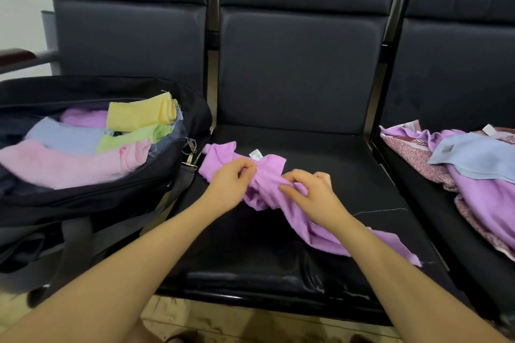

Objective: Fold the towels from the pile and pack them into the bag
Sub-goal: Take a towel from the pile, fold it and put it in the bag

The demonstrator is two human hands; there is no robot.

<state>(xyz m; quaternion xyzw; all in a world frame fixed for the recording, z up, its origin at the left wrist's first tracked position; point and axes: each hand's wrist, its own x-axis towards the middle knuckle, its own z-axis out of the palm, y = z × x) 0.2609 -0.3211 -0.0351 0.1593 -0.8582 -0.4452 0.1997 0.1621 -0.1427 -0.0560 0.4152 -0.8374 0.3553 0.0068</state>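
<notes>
A crumpled purple towel [301, 220] with a white label lies across the middle black seat [348, 164]. My left hand [230, 184] pinches the bunched cloth near the label. My right hand [315, 195] grips the same towel just to the right, fingers curled into its folds. The open black bag [83, 203] stands on the left seat and holds folded towels: pink [64, 163], pale blue, green, yellow [139, 115] and a purple one. The pile of unfolded towels [473, 175] lies on the right seat, with purple, pale blue and patterned pieces.
The three black seats stand in a row with tall padded backs [301, 64]. A metal clip and strap [191, 159] hang from the bag's right end, close to the towel. A loose thread lies on the middle seat. Pale floor shows below the seat's front edge.
</notes>
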